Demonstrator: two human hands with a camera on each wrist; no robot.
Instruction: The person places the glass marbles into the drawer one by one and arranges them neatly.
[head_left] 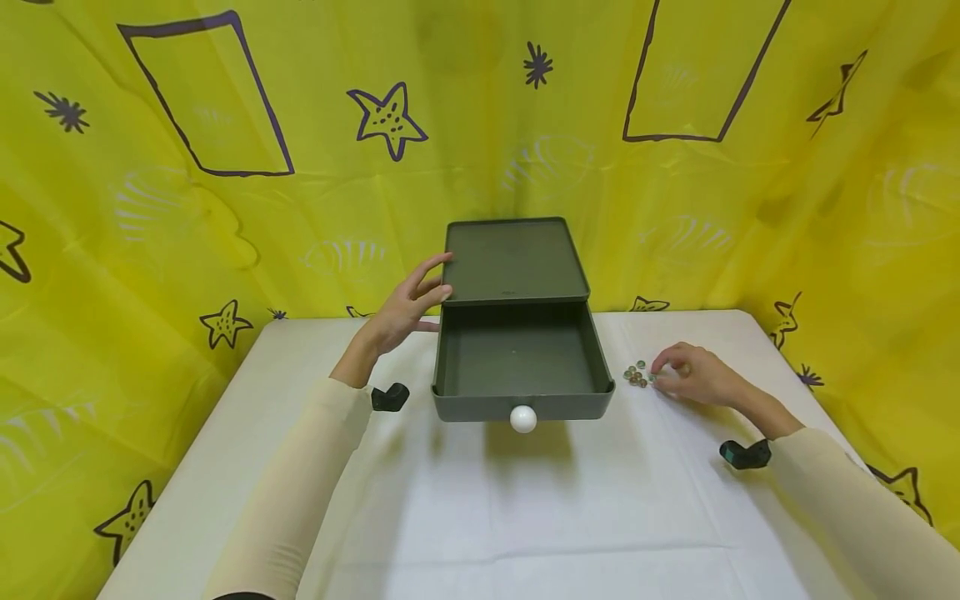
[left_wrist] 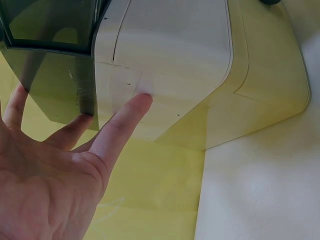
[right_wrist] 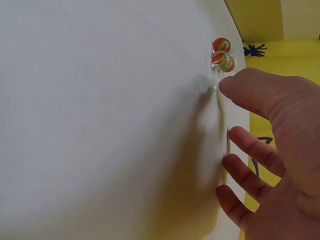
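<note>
A dark grey-green box (head_left: 517, 258) stands at the middle of the table with its drawer (head_left: 517, 354) pulled out toward me. The drawer's front carries a round white knob (head_left: 523, 418). My left hand (head_left: 397, 312), fingers spread, touches the box's left side near the top; in the left wrist view its fingers (left_wrist: 80, 125) reach the dark wall. Right of the drawer lies a small cluster of glass marbles (head_left: 634, 375). My right hand (head_left: 697, 375) pinches a marble (head_left: 652, 378) between thumb and index finger beside them. In the right wrist view some marbles (right_wrist: 221, 57) show beyond the thumb.
A white cloth covers the table (head_left: 465, 500). Yellow curtain (head_left: 480, 108) with drawn stars hangs behind it and along both sides. Black wrist cameras sit on the left wrist (head_left: 390, 397) and the right wrist (head_left: 745, 454).
</note>
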